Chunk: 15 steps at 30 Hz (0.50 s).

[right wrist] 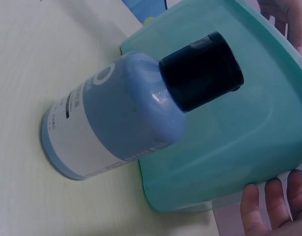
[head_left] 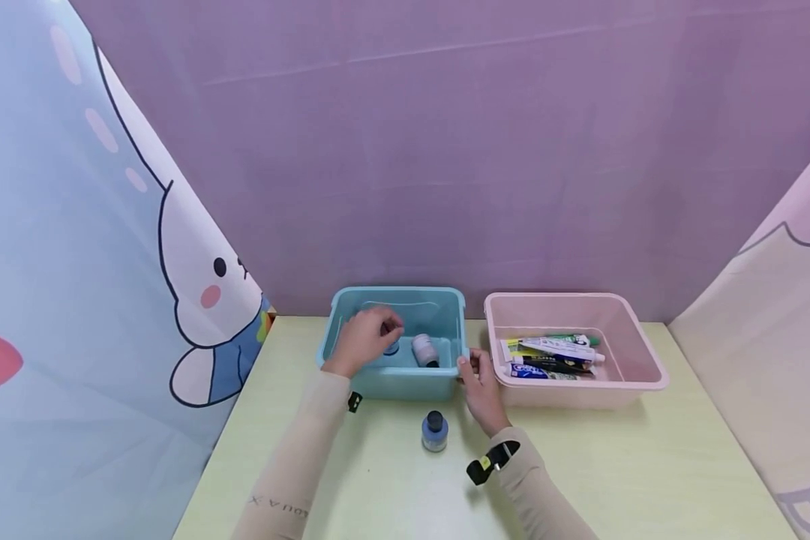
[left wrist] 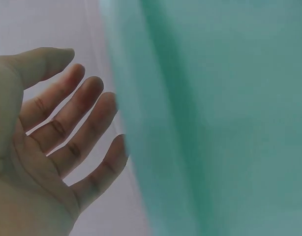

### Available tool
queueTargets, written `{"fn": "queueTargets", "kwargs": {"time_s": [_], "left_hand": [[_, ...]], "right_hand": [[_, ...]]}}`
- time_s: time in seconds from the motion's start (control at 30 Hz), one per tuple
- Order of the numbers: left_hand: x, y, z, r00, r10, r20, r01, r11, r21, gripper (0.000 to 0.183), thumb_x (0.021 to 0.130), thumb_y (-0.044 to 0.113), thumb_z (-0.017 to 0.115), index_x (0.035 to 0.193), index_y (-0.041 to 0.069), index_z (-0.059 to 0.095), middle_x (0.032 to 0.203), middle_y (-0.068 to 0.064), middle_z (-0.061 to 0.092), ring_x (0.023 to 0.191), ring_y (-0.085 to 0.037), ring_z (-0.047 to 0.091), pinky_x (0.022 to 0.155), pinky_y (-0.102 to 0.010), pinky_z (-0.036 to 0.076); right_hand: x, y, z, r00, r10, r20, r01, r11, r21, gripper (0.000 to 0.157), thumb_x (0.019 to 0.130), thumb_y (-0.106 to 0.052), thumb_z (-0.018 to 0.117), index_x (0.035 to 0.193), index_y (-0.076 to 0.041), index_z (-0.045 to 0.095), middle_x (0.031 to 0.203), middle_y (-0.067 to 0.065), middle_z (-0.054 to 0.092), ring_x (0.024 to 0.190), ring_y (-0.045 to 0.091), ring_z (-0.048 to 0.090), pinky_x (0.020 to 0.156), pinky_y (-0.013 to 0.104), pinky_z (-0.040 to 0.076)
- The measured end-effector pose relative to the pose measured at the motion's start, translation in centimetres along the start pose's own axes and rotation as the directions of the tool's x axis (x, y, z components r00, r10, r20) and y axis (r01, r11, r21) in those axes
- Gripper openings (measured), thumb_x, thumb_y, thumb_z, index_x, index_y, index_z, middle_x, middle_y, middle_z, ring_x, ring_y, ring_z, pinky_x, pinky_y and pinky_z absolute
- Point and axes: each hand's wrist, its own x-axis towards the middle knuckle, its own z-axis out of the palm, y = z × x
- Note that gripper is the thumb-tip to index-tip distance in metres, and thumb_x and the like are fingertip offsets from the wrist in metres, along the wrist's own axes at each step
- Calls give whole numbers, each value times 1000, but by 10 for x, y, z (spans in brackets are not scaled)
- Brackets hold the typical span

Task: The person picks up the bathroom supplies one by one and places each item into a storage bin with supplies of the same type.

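Observation:
In the head view my left hand (head_left: 371,337) hovers inside the teal bin (head_left: 391,386); its fingers (left wrist: 87,118) are loosely bent with nothing between them in the left wrist view. Below it, a dark blue bottle (head_left: 392,349) is mostly hidden. Beside that, a white bottle with a black cap (head_left: 424,349) lies on the bin floor. My right hand (head_left: 484,390) grips the bin's front right corner, thumb at the rim and fingers (right wrist: 274,196) along the outer side. A blue bottle with a black cap (right wrist: 121,113) stands upright on the table in front of the bin.
To the right, a pink bin (head_left: 580,396) holds several toothpaste tubes (head_left: 556,356). Both bins stand at the back of the pale table (head_left: 682,450), against a purple cloth (head_left: 479,165). A printed cloth (head_left: 108,262) hangs at the left.

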Motion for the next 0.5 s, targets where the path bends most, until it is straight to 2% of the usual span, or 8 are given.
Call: {"fn": "queueTargets", "kwargs": {"time_s": [0.27,0.37,0.5], "left_hand": [[-30,2,19,992,32,-125,-36,999,-28,14,92,30,65,102,22,69,89,12,63,77,-3,59,69,-26,50],[-40,4,25,981,43,-188,-56,997,-61,13,91,26,66,103,21,69,88,12,62,77,-5,60,69,-29,52],[-54,8,32,957,53,-286,-86,991,-103,13,92,24,65,104,21,69,86,12,62,76,-6,59,66,-30,54]], "right_hand": [[0,3,-1,1000,3,18,-2,1000,-6,47,99,-45,45,130,-9,42,116,10,46,103,24,47,98,53,45],[1,3,-1,1000,4,19,-4,1000,-6,48,99,-46,46,130,-10,42,116,9,46,103,23,47,98,53,45],[2,3,-2,1000,16,25,-16,1000,-12,51,99,-48,45,132,-10,40,117,9,46,104,23,46,100,51,45]]}}
